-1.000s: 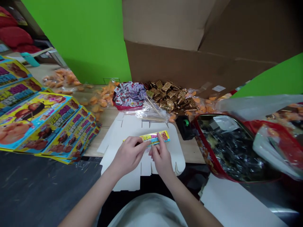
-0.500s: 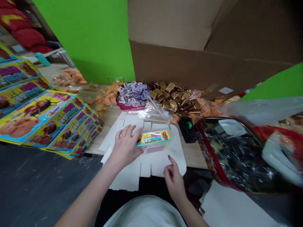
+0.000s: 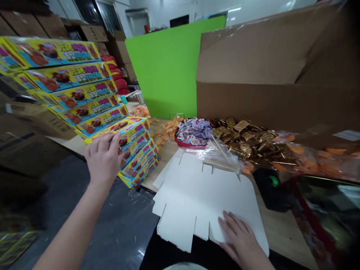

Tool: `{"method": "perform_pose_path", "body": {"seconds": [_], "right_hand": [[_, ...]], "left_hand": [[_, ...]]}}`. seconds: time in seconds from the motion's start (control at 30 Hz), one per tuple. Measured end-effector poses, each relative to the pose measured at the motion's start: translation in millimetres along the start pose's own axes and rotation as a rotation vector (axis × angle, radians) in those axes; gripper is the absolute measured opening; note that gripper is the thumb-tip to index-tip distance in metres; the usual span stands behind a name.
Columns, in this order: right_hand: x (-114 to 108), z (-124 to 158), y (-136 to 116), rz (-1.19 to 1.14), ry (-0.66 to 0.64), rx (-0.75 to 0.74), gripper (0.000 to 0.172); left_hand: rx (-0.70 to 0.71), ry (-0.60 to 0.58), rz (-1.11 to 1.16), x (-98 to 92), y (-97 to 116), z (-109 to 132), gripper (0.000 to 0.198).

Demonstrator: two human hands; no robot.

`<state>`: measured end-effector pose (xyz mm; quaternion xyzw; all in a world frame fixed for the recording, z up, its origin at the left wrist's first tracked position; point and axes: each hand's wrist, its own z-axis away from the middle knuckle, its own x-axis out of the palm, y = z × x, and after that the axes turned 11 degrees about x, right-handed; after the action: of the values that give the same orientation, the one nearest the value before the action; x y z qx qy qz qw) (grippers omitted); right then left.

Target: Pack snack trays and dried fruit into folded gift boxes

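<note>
On the left, my left hand (image 3: pixel 103 159) is at the front stack of printed boxes, its fingers bent over the near edge of the top yellow-and-blue carton (image 3: pixel 132 123). The hand covers that carton's near left part, so the exact grip is partly hidden. My right hand (image 3: pixel 239 234) lies open, fingers spread, on a flat white cardboard box blank (image 3: pixel 208 191). More blanks lie beneath it, their slotted flaps reaching past the table's front edge.
A taller stack of the same cartons (image 3: pixel 81 77) rises behind. Beyond the blanks are a red tray of small sachets (image 3: pixel 194 132), gold-wrapped packets (image 3: pixel 247 138), orange pieces in clear bags (image 3: pixel 165 131) and a black tape dispenser (image 3: pixel 271 187). A brown cardboard box (image 3: pixel 253 97) stands at the back.
The view has swung left and up. My left hand has moved from the carton above the blanks to the stack, and that carton is gone from there. My right hand has flattened onto the blank.
</note>
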<state>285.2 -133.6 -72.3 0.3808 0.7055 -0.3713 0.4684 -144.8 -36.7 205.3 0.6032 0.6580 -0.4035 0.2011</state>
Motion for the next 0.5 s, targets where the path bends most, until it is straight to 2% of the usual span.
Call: {"method": "perform_pose_path", "body": {"seconds": [0.07, 0.13, 0.17, 0.2, 0.23, 0.3, 0.37, 0.4, 0.43, 0.5], "right_hand": [[-12.9, -7.7, -6.5, -0.032, -0.055, 0.031, 0.05], [-30.9, -20.7, -18.5, -0.055, -0.096, 0.063, 0.033], [-42.3, -29.0, -24.8, -0.065, -0.1, 0.072, 0.026], [-55.4, -37.9, -30.5, -0.069, -0.08, 0.083, 0.024], [-70.1, -46.5, -35.0, -0.071, -0.041, 0.089, 0.026], [-102.4, -58.8, -40.1, -0.071, 0.064, 0.072, 0.027], [-132.8, -58.8, -42.4, -0.067, 0.155, 0.012, 0.025], [-144.5, -53.0, -43.8, -0.062, 0.192, -0.024, 0.027], [-152.4, -43.9, -46.3, -0.049, 0.233, -0.051, 0.029], [-154.4, -19.7, -55.1, -0.027, 0.325, -0.052, 0.033]], "left_hand": [[-0.004, -0.01, -0.032, 6.9, 3.0, 7.9, 0.055], [-0.036, 0.084, -0.003, 16.4, 17.6, 23.0, 0.056], [-0.049, 0.097, 0.059, 23.3, 26.6, 32.2, 0.051], [-0.069, 0.048, 0.168, 32.2, 35.5, 41.5, 0.045], [-0.101, -0.072, 0.32, 42.9, 43.8, 50.2, 0.039], [-0.227, -0.478, 0.713, 67.3, 57.2, 63.9, 0.041], [-0.427, -0.851, 1.167, 90.1, 66.9, 73.0, 0.048], [-0.544, -0.955, 1.389, 98.8, 71.1, 76.8, 0.05], [-0.669, -0.994, 1.593, 105.3, 75.5, 80.5, 0.053], [-0.97, -0.919, 1.894, 111.5, 86.1, 88.0, 0.062]]}}
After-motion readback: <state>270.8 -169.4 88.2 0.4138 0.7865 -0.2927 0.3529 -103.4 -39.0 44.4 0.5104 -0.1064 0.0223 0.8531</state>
